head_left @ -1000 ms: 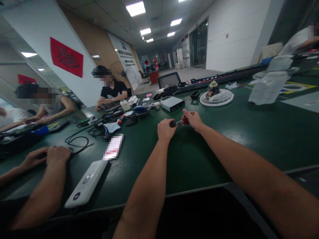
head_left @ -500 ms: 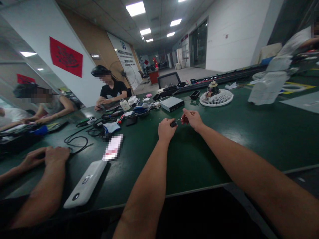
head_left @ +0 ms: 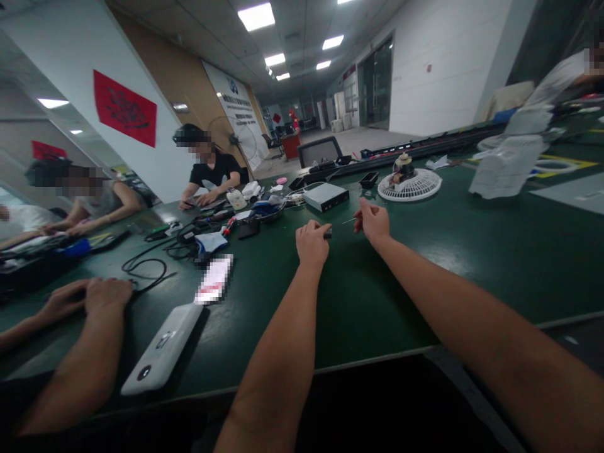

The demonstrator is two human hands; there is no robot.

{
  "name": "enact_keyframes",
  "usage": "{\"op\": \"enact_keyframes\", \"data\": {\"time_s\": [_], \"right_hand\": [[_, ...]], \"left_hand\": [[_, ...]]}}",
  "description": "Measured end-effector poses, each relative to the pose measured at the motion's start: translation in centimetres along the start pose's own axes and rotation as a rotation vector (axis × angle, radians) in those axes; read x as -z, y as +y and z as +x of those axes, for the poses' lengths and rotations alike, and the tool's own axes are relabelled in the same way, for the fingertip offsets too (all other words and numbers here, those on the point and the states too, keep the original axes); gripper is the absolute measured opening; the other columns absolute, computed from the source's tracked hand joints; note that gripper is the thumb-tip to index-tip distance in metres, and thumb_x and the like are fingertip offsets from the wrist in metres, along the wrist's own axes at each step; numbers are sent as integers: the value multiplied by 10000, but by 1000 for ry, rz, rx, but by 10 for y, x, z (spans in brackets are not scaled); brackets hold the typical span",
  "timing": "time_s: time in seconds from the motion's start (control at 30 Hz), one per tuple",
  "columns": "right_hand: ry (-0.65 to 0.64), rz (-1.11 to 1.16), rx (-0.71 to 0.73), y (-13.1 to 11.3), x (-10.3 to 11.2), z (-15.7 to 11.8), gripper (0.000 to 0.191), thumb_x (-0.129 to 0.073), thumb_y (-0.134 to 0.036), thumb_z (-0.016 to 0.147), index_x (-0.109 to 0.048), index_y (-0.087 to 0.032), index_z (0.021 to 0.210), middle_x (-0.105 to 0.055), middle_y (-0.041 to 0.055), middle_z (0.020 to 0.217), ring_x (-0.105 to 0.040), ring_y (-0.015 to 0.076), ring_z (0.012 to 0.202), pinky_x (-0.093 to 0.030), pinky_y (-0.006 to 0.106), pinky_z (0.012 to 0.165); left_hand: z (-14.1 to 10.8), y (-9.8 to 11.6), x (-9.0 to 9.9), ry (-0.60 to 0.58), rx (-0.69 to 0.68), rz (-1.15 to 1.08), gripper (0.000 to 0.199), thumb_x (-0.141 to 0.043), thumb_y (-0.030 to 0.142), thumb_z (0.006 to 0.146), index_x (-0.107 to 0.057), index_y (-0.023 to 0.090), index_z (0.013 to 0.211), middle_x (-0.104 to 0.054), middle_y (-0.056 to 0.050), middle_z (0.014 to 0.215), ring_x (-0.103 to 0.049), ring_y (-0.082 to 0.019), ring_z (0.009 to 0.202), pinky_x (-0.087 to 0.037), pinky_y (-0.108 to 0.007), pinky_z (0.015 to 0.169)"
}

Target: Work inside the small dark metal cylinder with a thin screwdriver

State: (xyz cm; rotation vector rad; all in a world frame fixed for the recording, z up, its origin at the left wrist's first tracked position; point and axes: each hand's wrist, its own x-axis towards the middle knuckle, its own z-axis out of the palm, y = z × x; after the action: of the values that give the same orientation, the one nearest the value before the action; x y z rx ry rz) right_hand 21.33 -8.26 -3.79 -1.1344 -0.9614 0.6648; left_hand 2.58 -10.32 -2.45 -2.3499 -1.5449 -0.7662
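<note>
My left hand [head_left: 311, 242] is closed around a small black cylindrical piece [head_left: 328, 233], whose end sticks out past the fingers to the right. Across a short gap, my right hand [head_left: 375, 221] pinches a thin metal rod [head_left: 350, 221] that points left toward the black piece. The rod's other end is hidden in my right fingers, so its kind cannot be made out. Rod and black piece are apart. Both hands are over the green table [head_left: 368, 302]. Just beyond them lies a flat grey-white box [head_left: 326, 196] with a dark front.
A white fan part [head_left: 410, 185] with its motor stands beyond my right hand. Cables, tools and pouches clutter the left, near a phone [head_left: 214, 280] and a white elongated device [head_left: 163, 349]. A co-worker's hands [head_left: 97, 294] rest at the left; another person [head_left: 212, 170] sits opposite.
My right hand has moved right with the thin rod, widening the gap to the black piece. My left hand has shifted slightly left and turned a little.
</note>
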Motion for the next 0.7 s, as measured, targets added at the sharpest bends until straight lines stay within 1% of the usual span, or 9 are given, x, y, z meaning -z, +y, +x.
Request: {"op": "enact_keyframes", "data": {"time_s": [0.07,0.13,0.2,0.3,0.37,0.43,0.53,0.57,0.7], "right_hand": [[18,27,-32,2,3,3,576,-569,-742,871,-630,-197,695,-646,46,529,-592,142,389,-480,253,378],[-10,32,-68,4,3,3,567,-612,-742,844,-656,-185,754,-680,53,565,-614,148,393,-460,243,358],[-76,-10,-77,4,2,2,543,-637,-718,845,-676,-179,789,-672,41,542,-619,153,381,-424,232,337],[-195,-106,-48,3,-2,-4,471,-653,-648,872,-692,-185,800,-626,8,475,-615,153,370,-398,219,337],[-258,-132,-29,2,-4,-7,433,-664,-616,877,-695,-190,803,-635,0,489,-617,147,381,-399,215,349],[-294,-122,-18,2,-6,-9,439,-649,-619,885,-694,-190,806,-654,4,519,-619,140,394,-407,214,363],[-283,-79,-21,4,-7,-9,499,-593,-665,902,-695,-182,827,-664,16,538,-610,135,395,-411,220,374],[-270,-65,-22,5,-7,-8,516,-588,-679,899,-695,-179,834,-671,23,552,-608,133,395,-408,223,374],[-249,-1,-59,4,-6,-6,590,-587,-746,859,-698,-168,840,-730,78,679,-621,131,429,-365,225,361]], "left_hand": [[0,0,1,8,5,9,404,-602,142,913,-726,337,1245,-658,-63,1136,-587,-243,1050,-414,-409,1000],[0,0,2,15,0,19,406,-590,139,917,-726,337,1245,-655,-64,1134,-579,-247,1047,-410,-411,995],[0,0,3,26,-14,28,403,-570,141,927,-728,336,1243,-654,-67,1139,-571,-254,1051,-403,-418,992],[0,1,4,30,-39,23,399,-533,154,951,-729,338,1246,-654,-77,1149,-562,-261,1076,-390,-425,1011],[0,2,4,21,-42,8,404,-549,156,942,-721,340,1258,-656,-77,1157,-567,-258,1100,-388,-415,1027],[0,2,1,2,-28,-16,411,-597,163,917,-709,329,1276,-661,-72,1163,-585,-252,1104,-403,-400,1022],[0,1,-4,-59,2,-60,381,-654,223,902,-704,285,1274,-679,-73,1143,-626,-250,1066,-444,-393,984],[1,0,-5,-62,17,-79,376,-663,244,903,-699,269,1277,-682,-76,1151,-634,-252,1068,-457,-386,971],[1,0,-5,53,95,-148,400,-619,314,955,-633,222,1344,-662,-93,1238,-632,-243,1121,-478,-340,965]]}}
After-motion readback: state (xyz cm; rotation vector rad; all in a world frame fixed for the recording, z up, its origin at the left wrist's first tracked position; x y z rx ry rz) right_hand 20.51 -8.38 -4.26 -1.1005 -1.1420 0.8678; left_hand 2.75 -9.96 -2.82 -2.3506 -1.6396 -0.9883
